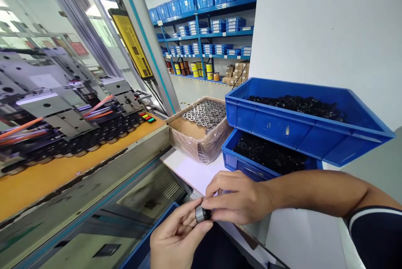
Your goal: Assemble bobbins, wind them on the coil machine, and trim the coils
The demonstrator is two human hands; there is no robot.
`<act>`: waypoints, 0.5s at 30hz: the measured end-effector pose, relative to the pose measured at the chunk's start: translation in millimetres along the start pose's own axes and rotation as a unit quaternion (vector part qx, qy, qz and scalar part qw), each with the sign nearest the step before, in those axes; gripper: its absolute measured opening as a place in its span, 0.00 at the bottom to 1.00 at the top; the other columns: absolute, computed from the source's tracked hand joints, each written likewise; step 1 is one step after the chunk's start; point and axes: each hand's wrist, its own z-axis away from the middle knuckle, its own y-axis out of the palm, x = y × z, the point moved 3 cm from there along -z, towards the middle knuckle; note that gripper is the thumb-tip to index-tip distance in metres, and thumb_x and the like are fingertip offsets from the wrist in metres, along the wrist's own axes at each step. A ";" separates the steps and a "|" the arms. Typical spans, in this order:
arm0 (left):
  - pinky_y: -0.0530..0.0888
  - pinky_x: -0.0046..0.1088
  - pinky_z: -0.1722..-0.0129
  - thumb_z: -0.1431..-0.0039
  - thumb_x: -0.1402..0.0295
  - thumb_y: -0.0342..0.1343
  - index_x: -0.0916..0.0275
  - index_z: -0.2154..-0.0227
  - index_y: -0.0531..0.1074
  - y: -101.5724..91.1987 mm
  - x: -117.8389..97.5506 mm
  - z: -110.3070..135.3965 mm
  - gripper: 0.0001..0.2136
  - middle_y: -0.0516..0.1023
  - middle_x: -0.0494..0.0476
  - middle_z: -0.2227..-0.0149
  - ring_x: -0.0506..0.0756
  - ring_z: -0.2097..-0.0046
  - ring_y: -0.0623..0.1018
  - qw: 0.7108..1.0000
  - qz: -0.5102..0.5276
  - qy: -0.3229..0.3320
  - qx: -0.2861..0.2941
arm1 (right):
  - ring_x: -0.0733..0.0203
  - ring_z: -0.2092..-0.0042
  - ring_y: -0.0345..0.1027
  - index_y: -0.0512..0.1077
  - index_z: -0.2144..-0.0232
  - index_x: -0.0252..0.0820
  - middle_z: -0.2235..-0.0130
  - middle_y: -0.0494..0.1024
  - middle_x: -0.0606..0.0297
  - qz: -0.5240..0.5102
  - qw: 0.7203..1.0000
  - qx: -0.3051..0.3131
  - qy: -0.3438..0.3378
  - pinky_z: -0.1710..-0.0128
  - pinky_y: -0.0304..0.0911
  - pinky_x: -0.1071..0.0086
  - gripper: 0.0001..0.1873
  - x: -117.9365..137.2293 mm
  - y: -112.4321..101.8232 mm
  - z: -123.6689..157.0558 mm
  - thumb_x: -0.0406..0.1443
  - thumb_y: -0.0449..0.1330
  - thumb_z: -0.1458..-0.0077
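Note:
My two hands meet low in the middle of the view, in front of the machine bench. My left hand pinches a small round metal ring with a black part between thumb and fingers. My right hand comes in from the right with its fingers closed on the same small part from above. Behind my hands stand two stacked blue bins, the upper bin and the lower bin, both filled with small black parts.
On the left is a machine with an orange deck and a row of dark round parts under metal blocks. A plastic-wrapped cardboard box holds shiny metal rings. Blue shelving with bins stands far behind. A white wall is at right.

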 end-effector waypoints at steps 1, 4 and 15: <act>0.80 0.19 0.71 0.66 0.76 0.74 0.57 0.66 0.84 1.9 1.8 0.5 0.18 0.86 0.56 0.72 0.55 0.72 0.85 1.000 0.015 -0.009 0.002 | 0.65 0.62 0.71 0.73 0.60 0.33 0.62 0.77 0.58 0.002 1.000 -0.002 -0.005 0.61 0.71 0.73 0.08 -0.2 0.7 0.3 0.35 0.59 0.36; 0.81 0.22 0.66 0.65 0.74 0.75 0.57 0.67 0.84 9.6 10.9 3.6 0.17 0.86 0.57 0.70 0.56 0.69 0.85 0.996 0.085 -0.034 -0.011 | 0.64 0.62 0.70 0.73 0.59 0.33 0.64 0.75 0.58 0.023 1.000 -0.003 -0.017 0.61 0.70 0.71 0.11 -2.0 3.8 2.8 0.38 0.60 0.36; 0.79 0.22 0.66 0.55 0.76 0.70 0.54 0.64 0.84 2.5 -16.7 12.0 0.14 0.84 0.52 0.65 0.52 0.65 0.82 0.957 -0.166 0.238 -0.015 | 0.63 0.56 0.72 0.73 0.59 0.33 0.60 0.79 0.55 0.013 0.995 0.095 0.037 0.51 0.70 0.70 0.07 -0.5 15.8 9.3 0.34 0.59 0.37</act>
